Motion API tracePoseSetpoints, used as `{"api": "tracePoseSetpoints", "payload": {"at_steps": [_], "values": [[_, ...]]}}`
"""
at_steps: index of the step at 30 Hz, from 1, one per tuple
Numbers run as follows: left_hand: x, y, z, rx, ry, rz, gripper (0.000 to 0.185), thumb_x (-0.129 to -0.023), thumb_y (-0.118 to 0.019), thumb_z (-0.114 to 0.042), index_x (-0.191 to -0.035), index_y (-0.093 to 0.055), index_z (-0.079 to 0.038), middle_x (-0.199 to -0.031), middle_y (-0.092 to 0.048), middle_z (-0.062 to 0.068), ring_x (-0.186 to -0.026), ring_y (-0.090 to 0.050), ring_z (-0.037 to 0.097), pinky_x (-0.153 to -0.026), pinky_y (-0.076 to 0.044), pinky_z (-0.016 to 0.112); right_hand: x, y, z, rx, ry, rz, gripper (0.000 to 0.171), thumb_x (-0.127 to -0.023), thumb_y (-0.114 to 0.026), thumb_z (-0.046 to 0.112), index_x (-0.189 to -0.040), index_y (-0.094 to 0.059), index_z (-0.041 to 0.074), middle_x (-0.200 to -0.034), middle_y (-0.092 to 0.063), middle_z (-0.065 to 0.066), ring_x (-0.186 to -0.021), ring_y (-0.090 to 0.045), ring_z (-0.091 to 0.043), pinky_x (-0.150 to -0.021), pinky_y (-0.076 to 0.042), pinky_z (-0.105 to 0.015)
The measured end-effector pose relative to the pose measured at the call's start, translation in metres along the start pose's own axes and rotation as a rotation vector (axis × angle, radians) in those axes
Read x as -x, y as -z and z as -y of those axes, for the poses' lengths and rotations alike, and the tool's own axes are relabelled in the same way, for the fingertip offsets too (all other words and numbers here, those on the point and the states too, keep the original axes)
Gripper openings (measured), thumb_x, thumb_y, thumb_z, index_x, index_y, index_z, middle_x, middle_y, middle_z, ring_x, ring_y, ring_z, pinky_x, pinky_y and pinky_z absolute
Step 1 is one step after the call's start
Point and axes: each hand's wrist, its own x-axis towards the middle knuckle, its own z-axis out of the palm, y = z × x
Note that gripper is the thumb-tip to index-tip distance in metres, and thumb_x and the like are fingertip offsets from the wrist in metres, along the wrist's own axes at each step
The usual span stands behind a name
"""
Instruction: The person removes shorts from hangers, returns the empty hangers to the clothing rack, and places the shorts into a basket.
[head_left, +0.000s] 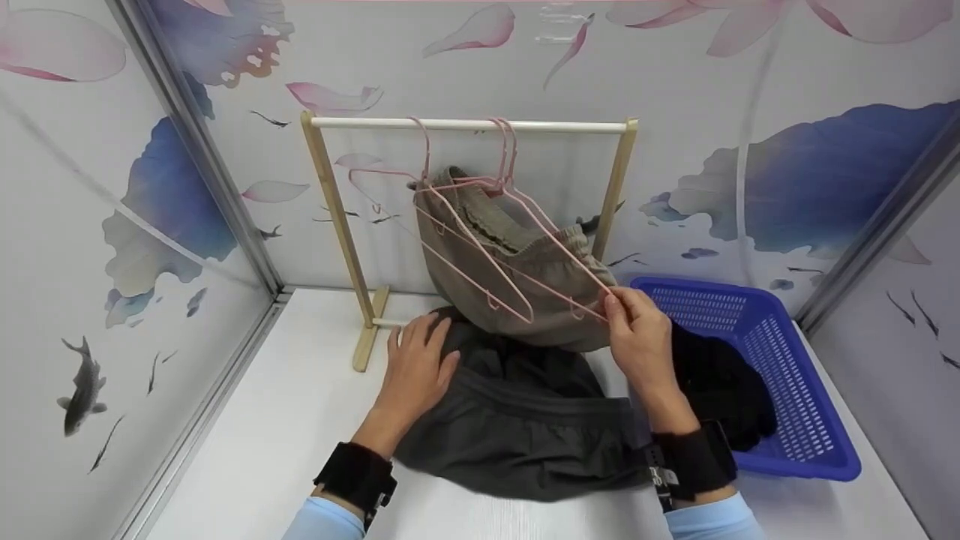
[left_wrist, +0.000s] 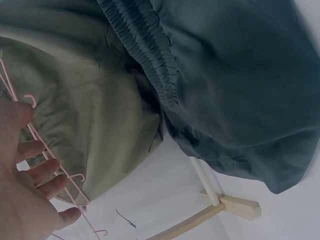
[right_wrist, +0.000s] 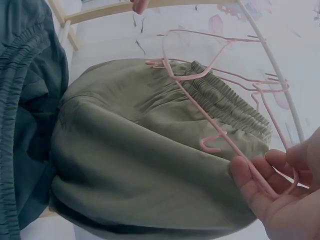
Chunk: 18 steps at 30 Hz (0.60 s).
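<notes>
My right hand (head_left: 637,330) pinches the pink hanger (head_left: 525,255) corner before the olive shorts (head_left: 510,285) | left hand (head_left: 416,367) flat, fingers straight, on grey shorts (head_left: 525,435) | blue basket (head_left: 795,375) crowds my right; bare table (head_left: 285,420) lies left.

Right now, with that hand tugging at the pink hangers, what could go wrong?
1. The right hand pinches one end of the pink hangers, several of which are bunched on the rail; a pull might drag more than one off.
2. The olive shorts hang on a hanger and could slip off.
3. The wooden rack looks light; a sideways tug may tip it. The left hand rests on the grey shorts, not on the rack.
</notes>
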Motion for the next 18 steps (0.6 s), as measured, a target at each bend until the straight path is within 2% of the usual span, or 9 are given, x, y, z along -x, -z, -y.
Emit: {"api": "tracePoseSetpoints", "payload": {"at_steps": [3, 9, 14, 18], "values": [[0.003, -0.001, -0.003, 0.017, 0.011, -0.013, 0.044, -0.101, -0.065, -0.023, -0.138, -0.059, 0.001, -0.139, -0.055, 0.024, -0.131, -0.051, 0.041, -0.107, -0.035, 0.065, 0.005, 0.002, -0.006, 0.049, 0.007, -0.014, 0.015, -0.102, -0.061, 0.000, -0.107, -0.074, -0.005, -0.095, -0.071, -0.016, -0.082, -0.064, -0.019, -0.070, -0.047, -0.010], [0.008, -0.001, -0.009, 0.048, 0.050, -0.034, 0.044, -0.102, -0.064, -0.023, -0.139, -0.058, 0.000, -0.139, -0.055, 0.023, -0.130, -0.051, 0.040, -0.107, -0.036, 0.066, 0.019, 0.007, -0.018, 0.070, 0.002, -0.026, 0.016, -0.099, -0.064, -0.001, -0.111, -0.074, -0.001, -0.102, -0.072, -0.014, -0.090, -0.066, -0.023, -0.076, -0.046, -0.011], [0.012, 0.000, -0.015, 0.078, 0.067, -0.064, 0.044, -0.102, -0.064, -0.023, -0.139, -0.058, 0.001, -0.139, -0.055, 0.023, -0.130, -0.051, 0.041, -0.106, -0.035, 0.068, 0.034, 0.005, -0.026, 0.062, 0.018, -0.058, 0.019, -0.096, -0.066, -0.004, -0.114, -0.071, -0.005, -0.105, -0.071, -0.016, -0.095, -0.067, -0.026, -0.078, -0.047, -0.010], [0.016, 0.000, -0.019, 0.101, 0.092, -0.079, 0.045, -0.102, -0.064, -0.024, -0.139, -0.058, 0.002, -0.140, -0.054, 0.024, -0.131, -0.051, 0.042, -0.106, -0.035, 0.068, 0.046, 0.000, -0.035, 0.040, 0.079, -0.107, 0.022, -0.092, -0.066, -0.009, -0.114, -0.069, -0.008, -0.105, -0.069, -0.019, -0.095, -0.067, -0.028, -0.080, -0.048, -0.010]]}}
